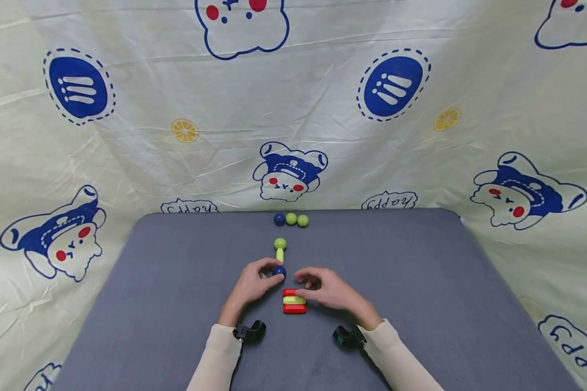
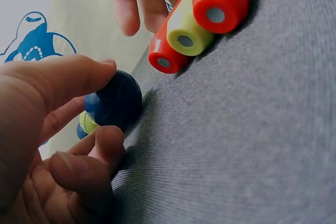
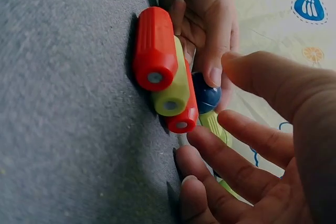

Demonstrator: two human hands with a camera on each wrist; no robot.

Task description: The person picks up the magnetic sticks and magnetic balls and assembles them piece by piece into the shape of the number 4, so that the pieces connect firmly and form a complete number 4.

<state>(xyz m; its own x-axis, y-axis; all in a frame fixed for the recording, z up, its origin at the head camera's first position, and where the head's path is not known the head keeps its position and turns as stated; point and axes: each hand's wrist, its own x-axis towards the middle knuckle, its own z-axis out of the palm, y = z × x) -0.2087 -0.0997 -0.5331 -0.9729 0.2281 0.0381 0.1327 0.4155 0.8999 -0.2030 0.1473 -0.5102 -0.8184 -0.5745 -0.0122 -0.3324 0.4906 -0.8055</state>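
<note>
The background is filled by a printed cloth (image 1: pixel 323 130), and in front of it 9 small parts are carried by the grey surface (image 1: pixel 176 282). A blue ball (image 1: pixel 278 273) is pinched between thumb and fingers by the left grip (image 1: pixel 253 282); the right grip (image 1: pixel 329 289) is loosely spread over the row of 3 sticks (image 1: pixel 294 309), with nothing grasped. Beyond the held ball, a yellow-green stick (image 1: pixel 280 255) is set, its far end met by a green ball (image 1: pixel 280 244). At the far edge, a second blue ball (image 1: pixel 279 219) and 2 loose green balls (image 1: pixel 291 219) are lined up.

Judging by this layout, 1 bar with a ball at each end seems complete or nearly so; 3 sticks and 3 balls are left unjoined.

The sleeves (image 1: pixel 217 353) are cut off below. The held ball's joint is partly covered by fingertips, so its seating cannot be told, nor whether the far red stick (image 1: pixel 289 292) is touched by the right thumb.
</note>
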